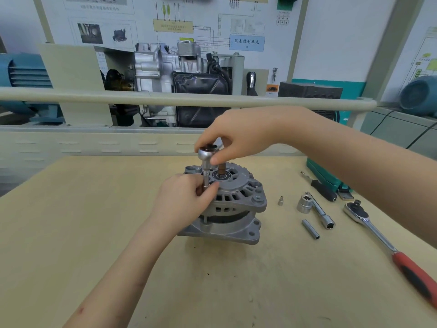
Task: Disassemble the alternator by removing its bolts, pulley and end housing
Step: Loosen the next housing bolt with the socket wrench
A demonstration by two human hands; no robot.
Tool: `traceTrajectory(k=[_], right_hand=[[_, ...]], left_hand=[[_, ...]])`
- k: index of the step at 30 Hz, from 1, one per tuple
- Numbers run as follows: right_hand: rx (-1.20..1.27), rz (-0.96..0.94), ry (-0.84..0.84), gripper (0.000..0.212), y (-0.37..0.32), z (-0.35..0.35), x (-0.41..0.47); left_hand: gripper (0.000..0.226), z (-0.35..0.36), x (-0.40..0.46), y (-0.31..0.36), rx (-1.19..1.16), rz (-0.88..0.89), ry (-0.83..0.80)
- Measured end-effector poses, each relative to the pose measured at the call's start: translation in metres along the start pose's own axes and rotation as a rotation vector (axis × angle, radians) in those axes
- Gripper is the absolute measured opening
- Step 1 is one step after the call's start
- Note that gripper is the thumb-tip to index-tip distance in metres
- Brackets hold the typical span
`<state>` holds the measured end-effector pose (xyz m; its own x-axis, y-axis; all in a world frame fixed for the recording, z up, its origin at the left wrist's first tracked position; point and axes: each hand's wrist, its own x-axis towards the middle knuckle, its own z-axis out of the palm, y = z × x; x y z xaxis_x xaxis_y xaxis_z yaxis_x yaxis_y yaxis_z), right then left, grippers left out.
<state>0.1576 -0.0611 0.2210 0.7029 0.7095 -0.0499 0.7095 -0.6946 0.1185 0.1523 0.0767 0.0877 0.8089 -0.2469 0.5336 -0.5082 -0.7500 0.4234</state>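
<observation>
The grey alternator point(236, 209) stands upright in the middle of the wooden table point(94, 221), its brown shaft point(222, 171) pointing up with no pulley on it. A small ratchet head point(206, 153) with a knurled extension point(206, 178) stands vertically on the top housing at its left side. My right hand point(238, 136) grips the ratchet head from above. My left hand point(186, 197) pinches the lower end of the extension against the housing, hiding the bolt under it.
Right of the alternator lie a tiny socket point(280, 200), a large socket point(305, 204), an extension bar point(321, 213), a loose sleeve point(310, 229), a screwdriver point(321, 187) and a red-handled ratchet point(387, 245). A green case point(324, 176) sits at the right edge.
</observation>
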Motion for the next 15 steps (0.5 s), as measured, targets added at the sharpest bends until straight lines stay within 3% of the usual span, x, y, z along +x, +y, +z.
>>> traceTrajectory(k=[8, 15], right_hand=[[-0.173, 0.140, 0.031, 0.050, -0.0081, 0.0061, 0.0077], [-0.043, 0.049, -0.059, 0.025, -0.0041, -0.0036, -0.0013]], left_hand=[[0.055, 0.0009, -0.0009, 0.0034, 0.016, 0.006, 0.023], [0.051, -0.0024, 0.0015, -0.0021, -0.041, 0.009, -0.038]])
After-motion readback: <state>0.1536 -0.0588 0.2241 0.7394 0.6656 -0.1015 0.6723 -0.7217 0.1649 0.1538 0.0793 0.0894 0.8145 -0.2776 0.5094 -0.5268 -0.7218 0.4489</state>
